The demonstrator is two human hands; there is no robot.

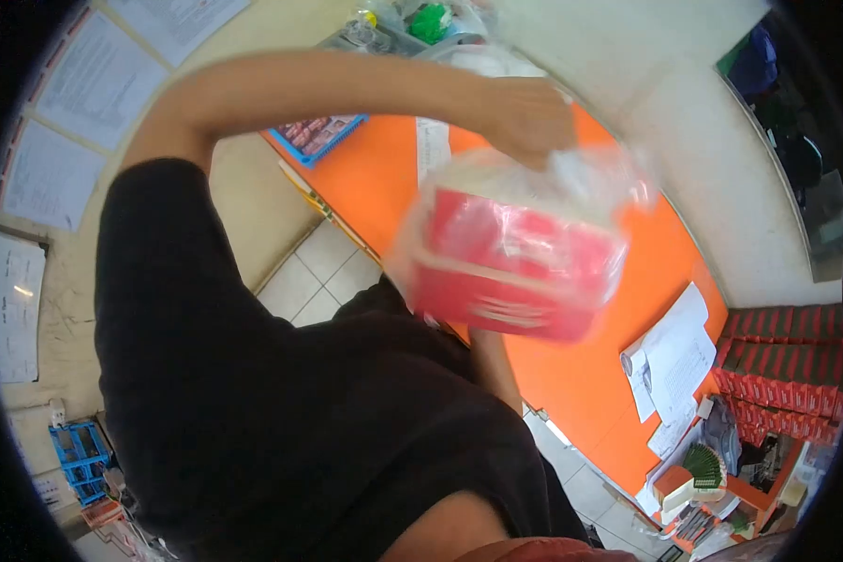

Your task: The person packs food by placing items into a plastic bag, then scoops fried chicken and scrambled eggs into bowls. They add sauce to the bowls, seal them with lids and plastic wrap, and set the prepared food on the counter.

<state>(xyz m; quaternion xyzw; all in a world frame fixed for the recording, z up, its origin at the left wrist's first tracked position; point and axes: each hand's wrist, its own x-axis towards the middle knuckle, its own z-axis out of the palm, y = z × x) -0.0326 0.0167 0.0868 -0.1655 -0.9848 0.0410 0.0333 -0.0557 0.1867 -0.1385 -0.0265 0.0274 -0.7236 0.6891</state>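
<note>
A clear plastic bag (618,187) with red-and-white printed packs (515,272) inside hangs above the orange table, blurred by motion. My left hand (534,122) reaches over from the upper left, its fingers closed on the gathered top of the bag. Below the bag, my right forearm (496,370) comes up from the table's near edge. The right hand itself is hidden behind the bag, so its fingers do not show.
The orange table (590,393) runs along a wall. Papers (674,356) lie toward its right end, near stacked red boxes (782,365) and a green fan-shaped item (704,468). A blue tray (318,140) and plastic-wrapped goods (431,28) are at the far end.
</note>
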